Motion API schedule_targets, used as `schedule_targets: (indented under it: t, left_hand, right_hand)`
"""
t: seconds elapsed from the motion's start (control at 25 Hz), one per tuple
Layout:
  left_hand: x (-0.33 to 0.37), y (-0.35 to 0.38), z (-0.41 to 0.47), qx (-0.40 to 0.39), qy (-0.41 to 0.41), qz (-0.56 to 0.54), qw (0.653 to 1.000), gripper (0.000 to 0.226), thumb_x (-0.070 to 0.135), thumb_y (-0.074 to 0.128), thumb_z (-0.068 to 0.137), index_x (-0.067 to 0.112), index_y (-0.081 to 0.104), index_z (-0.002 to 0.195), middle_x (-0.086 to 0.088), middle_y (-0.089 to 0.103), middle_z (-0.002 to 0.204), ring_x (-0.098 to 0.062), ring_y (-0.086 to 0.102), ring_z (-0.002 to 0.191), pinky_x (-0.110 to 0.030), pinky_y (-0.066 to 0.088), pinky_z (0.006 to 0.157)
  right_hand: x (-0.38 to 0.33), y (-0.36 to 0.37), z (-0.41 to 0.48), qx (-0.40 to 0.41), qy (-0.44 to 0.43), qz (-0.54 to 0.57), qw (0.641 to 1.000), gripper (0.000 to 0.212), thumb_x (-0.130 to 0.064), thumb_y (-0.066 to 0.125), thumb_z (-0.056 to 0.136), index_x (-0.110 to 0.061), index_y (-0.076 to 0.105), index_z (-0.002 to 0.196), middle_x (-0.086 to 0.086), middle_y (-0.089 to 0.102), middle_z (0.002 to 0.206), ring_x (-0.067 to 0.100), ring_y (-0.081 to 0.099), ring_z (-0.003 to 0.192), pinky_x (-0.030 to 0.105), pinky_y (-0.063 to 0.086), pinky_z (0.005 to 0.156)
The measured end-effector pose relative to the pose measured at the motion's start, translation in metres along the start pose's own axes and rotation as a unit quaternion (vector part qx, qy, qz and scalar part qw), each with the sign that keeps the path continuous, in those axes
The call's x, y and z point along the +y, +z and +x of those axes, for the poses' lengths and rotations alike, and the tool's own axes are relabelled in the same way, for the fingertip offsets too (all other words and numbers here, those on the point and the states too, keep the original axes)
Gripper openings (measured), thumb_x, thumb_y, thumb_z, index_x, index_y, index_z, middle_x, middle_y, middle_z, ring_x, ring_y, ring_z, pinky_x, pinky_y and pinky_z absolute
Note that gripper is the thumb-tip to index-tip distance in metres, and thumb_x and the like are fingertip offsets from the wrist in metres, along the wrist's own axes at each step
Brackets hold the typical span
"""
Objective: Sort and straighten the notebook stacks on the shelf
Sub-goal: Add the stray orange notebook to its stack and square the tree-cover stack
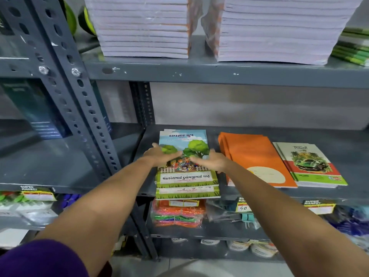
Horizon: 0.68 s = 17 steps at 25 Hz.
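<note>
A stack of tree-cover notebooks point(186, 176) lies on the grey middle shelf point(239, 129), its lower books sticking out past the shelf's front edge. My left hand point(159, 154) rests flat on the top cover's left side, fingers spread. My right hand point(211, 159) lies flat on its right side, fingers pointing left. Neither hand grips a book. To the right sit an orange notebook stack point(257, 156) and a car-cover notebook stack point(311, 166), both slightly fanned.
Two tall white-edged notebook stacks point(143, 29) point(279, 31) stand on the upper shelf, green books point(353, 48) beside them. A perforated upright point(79, 108) rises at the left. Packets of coloured bands point(177, 213) and price tags point(242, 206) fill the shelf below.
</note>
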<state>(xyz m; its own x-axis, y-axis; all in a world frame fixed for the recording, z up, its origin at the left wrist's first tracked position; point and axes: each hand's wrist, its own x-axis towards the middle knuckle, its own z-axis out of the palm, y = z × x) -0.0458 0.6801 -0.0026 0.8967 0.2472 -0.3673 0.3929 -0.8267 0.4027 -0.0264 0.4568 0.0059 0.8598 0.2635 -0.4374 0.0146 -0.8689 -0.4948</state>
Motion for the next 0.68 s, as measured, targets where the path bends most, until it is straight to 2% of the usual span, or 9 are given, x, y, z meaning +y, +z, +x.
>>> schedule_targets:
  t: [0.04, 0.08, 0.16, 0.24, 0.32, 0.44, 0.56, 0.68]
  left_hand:
    - [0.000, -0.005, -0.002, -0.044, 0.027, 0.024, 0.998, 0.147, 0.100, 0.050, 0.037, 0.023, 0.012, 0.155, -0.008, 0.026, 0.158, -0.030, 0.039, 0.139, -0.037, 0.036, 0.111]
    - [0.002, -0.009, -0.006, -0.088, 0.048, 0.058, 0.993, 0.156, 0.098, 0.056, 0.029, 0.028, -0.002, 0.156, -0.006, 0.012, 0.163, -0.028, 0.032, 0.144, -0.038, 0.031, 0.116]
    - [0.006, -0.008, -0.018, -0.170, 0.049, 0.139, 0.974, 0.170, 0.091, 0.067, 0.025, 0.026, -0.029, 0.149, -0.003, 0.004, 0.164, -0.027, 0.030, 0.145, -0.040, 0.030, 0.117]
    - [0.009, 0.002, -0.029, -0.211, 0.040, 0.223, 0.951, 0.171, 0.083, 0.075, 0.031, 0.025, -0.043, 0.139, -0.004, 0.005, 0.164, -0.028, 0.027, 0.147, -0.043, 0.031, 0.116]
    - [0.007, 0.017, -0.036, -0.202, 0.040, 0.274, 0.940, 0.172, 0.075, 0.082, 0.033, 0.028, -0.049, 0.132, -0.012, 0.001, 0.164, -0.033, 0.020, 0.148, -0.048, 0.031, 0.115]
    - [0.007, 0.031, -0.046, -0.150, 0.031, 0.257, 0.954, 0.170, 0.051, 0.094, 0.042, 0.032, -0.047, 0.134, -0.026, -0.008, 0.160, -0.044, 0.014, 0.147, -0.055, 0.031, 0.113]
    - [0.006, 0.037, -0.047, -0.097, 0.041, 0.235, 0.966, 0.168, 0.038, 0.097, 0.044, 0.032, -0.040, 0.142, -0.026, 0.008, 0.158, -0.042, 0.026, 0.143, -0.051, 0.034, 0.112]
    - [0.001, 0.027, -0.040, -0.085, 0.076, 0.212, 0.971, 0.160, 0.036, 0.096, 0.048, 0.026, -0.027, 0.150, -0.017, 0.027, 0.156, -0.035, 0.032, 0.142, -0.044, 0.035, 0.112]
  right_hand:
    - [0.000, 0.001, -0.004, -0.036, -0.008, -0.008, 0.999, 0.129, -0.080, 0.060, 0.066, -0.006, -0.001, 0.153, 0.012, 0.027, 0.158, 0.032, 0.037, 0.139, 0.036, 0.040, 0.106]
    - [-0.001, 0.003, -0.009, -0.070, -0.010, -0.038, 0.997, 0.144, -0.078, 0.068, 0.058, -0.012, -0.020, 0.151, 0.012, 0.017, 0.161, 0.031, 0.029, 0.144, 0.037, 0.033, 0.113]
    - [-0.001, 0.013, -0.016, -0.118, -0.014, -0.122, 0.985, 0.158, -0.072, 0.079, 0.049, -0.022, -0.040, 0.141, 0.016, -0.002, 0.162, 0.034, 0.013, 0.149, 0.043, 0.024, 0.118]
    - [0.002, 0.020, -0.022, -0.125, -0.016, -0.170, 0.977, 0.160, -0.060, 0.086, 0.050, -0.028, -0.045, 0.136, 0.021, -0.014, 0.160, 0.039, 0.006, 0.149, 0.048, 0.022, 0.119]
    - [0.006, 0.027, -0.026, -0.100, -0.026, -0.179, 0.978, 0.161, -0.048, 0.091, 0.051, -0.030, -0.043, 0.138, 0.021, -0.011, 0.159, 0.040, 0.004, 0.148, 0.051, 0.022, 0.117]
    - [0.010, 0.034, -0.029, -0.051, -0.049, -0.191, 0.979, 0.159, -0.042, 0.094, 0.048, -0.027, -0.029, 0.147, 0.021, 0.008, 0.154, 0.039, 0.012, 0.145, 0.050, 0.028, 0.115]
    - [0.012, 0.042, -0.028, -0.005, -0.070, -0.213, 0.974, 0.149, -0.046, 0.092, 0.050, -0.021, -0.013, 0.153, 0.022, 0.022, 0.148, 0.039, 0.025, 0.139, 0.045, 0.035, 0.111]
    - [0.014, 0.042, -0.025, 0.019, -0.085, -0.196, 0.977, 0.134, -0.048, 0.087, 0.058, -0.020, -0.001, 0.155, 0.022, 0.028, 0.147, 0.038, 0.035, 0.135, 0.042, 0.039, 0.107]
